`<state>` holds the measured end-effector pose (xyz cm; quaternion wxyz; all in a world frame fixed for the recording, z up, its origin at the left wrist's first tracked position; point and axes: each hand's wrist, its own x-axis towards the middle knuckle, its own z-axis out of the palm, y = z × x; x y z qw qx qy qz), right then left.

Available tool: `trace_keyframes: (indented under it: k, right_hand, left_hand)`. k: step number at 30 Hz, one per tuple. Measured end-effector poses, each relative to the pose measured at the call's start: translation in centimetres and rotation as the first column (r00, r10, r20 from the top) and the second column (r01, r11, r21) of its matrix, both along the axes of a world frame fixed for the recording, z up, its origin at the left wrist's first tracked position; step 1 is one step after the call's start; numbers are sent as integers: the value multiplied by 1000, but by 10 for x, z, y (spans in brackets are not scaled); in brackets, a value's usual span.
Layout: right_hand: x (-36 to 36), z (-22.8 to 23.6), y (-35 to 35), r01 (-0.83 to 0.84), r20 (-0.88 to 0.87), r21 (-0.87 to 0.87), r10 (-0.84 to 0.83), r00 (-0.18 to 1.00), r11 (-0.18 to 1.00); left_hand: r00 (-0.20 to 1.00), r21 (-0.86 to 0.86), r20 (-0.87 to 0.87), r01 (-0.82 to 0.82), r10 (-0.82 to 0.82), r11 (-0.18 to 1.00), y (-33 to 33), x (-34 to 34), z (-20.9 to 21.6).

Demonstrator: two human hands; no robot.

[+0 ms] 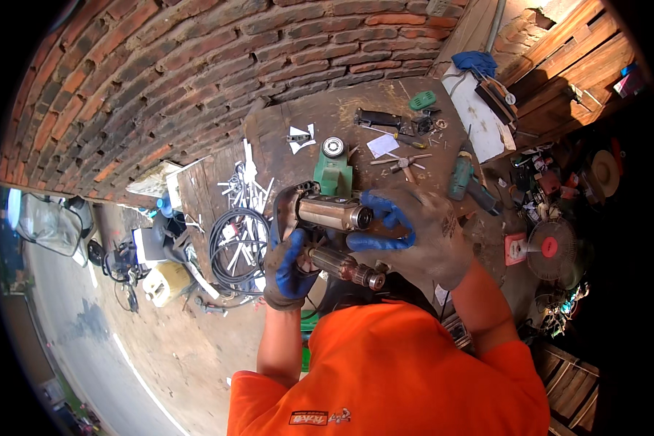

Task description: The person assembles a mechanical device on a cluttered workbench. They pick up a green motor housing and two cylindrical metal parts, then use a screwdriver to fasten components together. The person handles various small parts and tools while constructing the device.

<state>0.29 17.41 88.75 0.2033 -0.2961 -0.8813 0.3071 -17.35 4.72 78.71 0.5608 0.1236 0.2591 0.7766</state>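
Observation:
My left hand (286, 275), in a grey and blue work glove, grips an opened power tool's inner assembly above the table. A silvery metal cylinder (328, 212) with a dark round end forms its upper part. Below that lies a motor armature (340, 264) with a ridged body, pointing to the right. My right hand (430, 231), gloved the same way, is close to the cylinder's right end. Its thumb and fingers are spread apart, with nothing visible between them. Just beyond the assembly stands a green tool housing (333, 173) with a round pale top.
On the wooden table (283, 120) lie a black tool handle (380, 118), a green vented cover (422, 100) and a metal puller-like piece (401, 164). A green drill (460, 176) lies right. Coiled black cable (218, 247) and white strips sit left. A fan (552, 248) stands far right.

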Motion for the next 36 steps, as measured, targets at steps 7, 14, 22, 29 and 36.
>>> trace_keyframes:
  k: [7, 14, 22, 29, 36]
  right_hand:
    - [7, -2, 5, -71, 57, 90, 66, 996, 993]
    - [14, -4, 7, -150, 88, 224, 133, 987, 963]
    - [19, -12, -3, -12, 184, 50, 2, 983, 999]
    - [23, -21, -1, -67, 22, 142, 64, 998, 988]
    - [25, -18, -17, 109, -49, -520, -157, 986, 847]
  left_hand:
    - [993, -17, 83, 89, -87, 996, -7, -6, -7]
    - [997, -104, -62, 49, -56, 993, -5, -5, 5]
    - [970, -93, -240, 17, -39, 996, 2, 0, 14]
    - [971, -134, -234, 19, -51, 991, -3, 3, 14]
    - [980, -94, -197, -29, 10, 995, -3, 10, 8]
